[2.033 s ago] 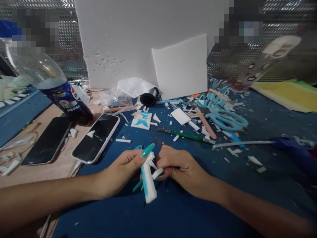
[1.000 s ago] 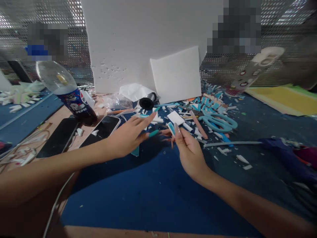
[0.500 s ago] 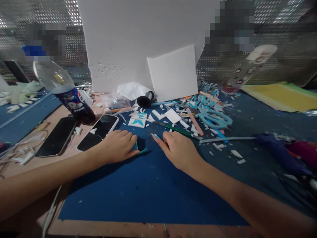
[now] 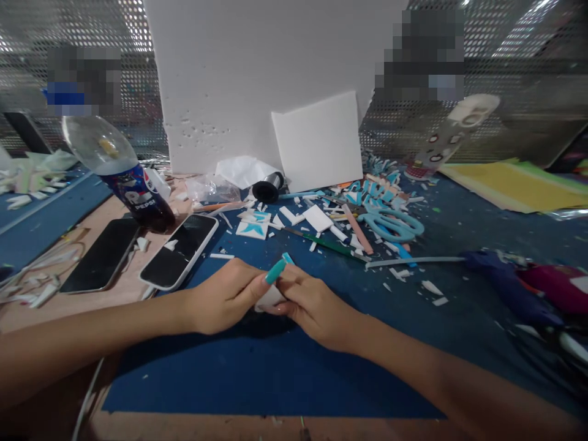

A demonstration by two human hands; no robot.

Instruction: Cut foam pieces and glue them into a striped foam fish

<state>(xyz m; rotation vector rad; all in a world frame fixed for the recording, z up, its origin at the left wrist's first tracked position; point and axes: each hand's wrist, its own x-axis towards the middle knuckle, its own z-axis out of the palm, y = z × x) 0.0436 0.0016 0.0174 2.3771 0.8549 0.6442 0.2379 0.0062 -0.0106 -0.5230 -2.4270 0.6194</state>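
Note:
Over the blue mat [image 4: 271, 380] my two hands meet, closed around a small white piece [image 4: 271, 298] that looks like foam board. My left hand [image 4: 225, 297] presses on it from the left, its thumb with a long teal nail lying across the top. From the other side my right hand [image 4: 319, 306] grips the same piece, fingers curled and thumb below. A light blue bit [image 4: 286, 258] shows just past the fingertips; whether it belongs to the piece or is a nail I cannot tell. Much of the piece is hidden by my fingers.
Beyond my hands lie white and blue foam scraps [image 4: 252, 226], a green-handled craft knife [image 4: 331, 245] and light blue scissors [image 4: 395, 223]. Two phones [image 4: 181, 251] and a Pepsi bottle [image 4: 138, 193] are on the left. A glue gun [image 4: 505, 282] lies right; white boards [image 4: 316, 144] stand behind.
My hands were apart and have come together at the middle of the mat, nearer to me. The white piece now shows between them. A white strip beside the phone is uncovered.

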